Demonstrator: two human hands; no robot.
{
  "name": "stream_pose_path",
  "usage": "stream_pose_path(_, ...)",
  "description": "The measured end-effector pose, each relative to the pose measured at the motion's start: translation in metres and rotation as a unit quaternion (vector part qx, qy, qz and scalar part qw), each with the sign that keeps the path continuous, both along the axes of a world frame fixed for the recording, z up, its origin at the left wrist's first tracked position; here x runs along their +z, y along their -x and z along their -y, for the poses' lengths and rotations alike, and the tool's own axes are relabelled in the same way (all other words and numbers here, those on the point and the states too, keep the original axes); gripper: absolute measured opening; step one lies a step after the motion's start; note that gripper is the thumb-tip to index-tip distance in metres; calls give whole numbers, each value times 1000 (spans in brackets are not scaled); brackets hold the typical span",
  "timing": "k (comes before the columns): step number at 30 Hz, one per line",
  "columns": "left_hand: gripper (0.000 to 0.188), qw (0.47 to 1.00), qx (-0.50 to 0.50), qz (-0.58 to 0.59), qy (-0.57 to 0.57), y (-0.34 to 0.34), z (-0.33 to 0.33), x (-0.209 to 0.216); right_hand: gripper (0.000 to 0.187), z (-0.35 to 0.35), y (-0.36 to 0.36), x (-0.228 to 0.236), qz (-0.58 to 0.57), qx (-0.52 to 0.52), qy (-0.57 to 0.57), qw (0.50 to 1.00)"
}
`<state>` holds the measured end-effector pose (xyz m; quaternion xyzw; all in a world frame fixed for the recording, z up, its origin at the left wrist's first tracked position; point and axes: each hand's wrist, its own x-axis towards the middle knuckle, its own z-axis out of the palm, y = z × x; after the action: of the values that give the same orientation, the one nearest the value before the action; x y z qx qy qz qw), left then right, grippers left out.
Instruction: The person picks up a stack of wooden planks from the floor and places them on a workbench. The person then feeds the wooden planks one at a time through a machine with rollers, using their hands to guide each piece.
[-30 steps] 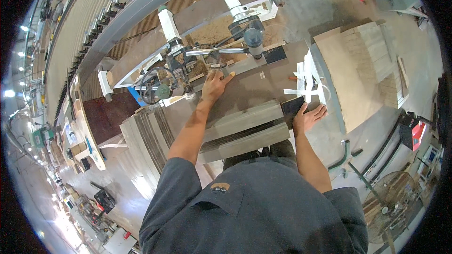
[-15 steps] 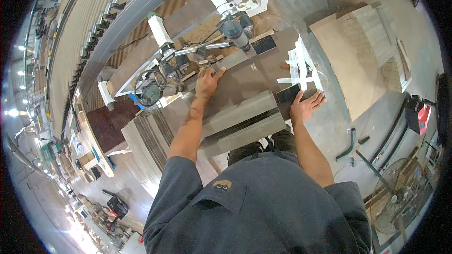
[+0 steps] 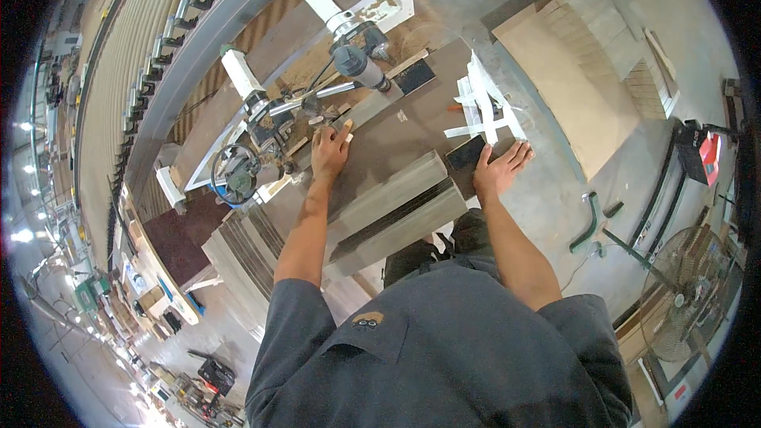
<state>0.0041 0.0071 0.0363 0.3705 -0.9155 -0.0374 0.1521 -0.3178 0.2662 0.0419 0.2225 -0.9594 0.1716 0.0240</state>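
On the brown surface (image 3: 396, 141) lies a grey strip (image 3: 374, 108), at the left hand (image 3: 329, 155) (whether its fingers grip, I cannot tell). The right hand (image 3: 499, 174), fingers spread, rests beside a black pad (image 3: 464, 154); rightward are grey floor (image 3: 547, 208) and a fan (image 3: 678, 299).

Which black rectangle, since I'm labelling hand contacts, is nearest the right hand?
The black rectangle beside the stacked boards, with the right hand at its right end; the other one lies across the table, by the grey motor.
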Motion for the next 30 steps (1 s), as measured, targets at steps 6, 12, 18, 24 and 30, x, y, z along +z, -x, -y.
stream_pose_path(6,52,999,49,2,-3,13,-17,11,87,-5,2,-2,11,-1,22,1000)
stream_pose_path(12,55,993,105,45,-21,17,-20,31,85,-2,0,4,36,-4,57,998)
stream_pose_path(18,63,990,110,76,-47,22,-20,33,87,-6,3,2,29,-4,57,998)
stream_pose_path(24,72,987,80,109,-83,18,-20,37,86,-10,2,-4,4,-9,55,998)
stream_pose_path(30,71,990,40,123,-53,-7,-36,31,86,-3,-3,3,37,13,67,997)
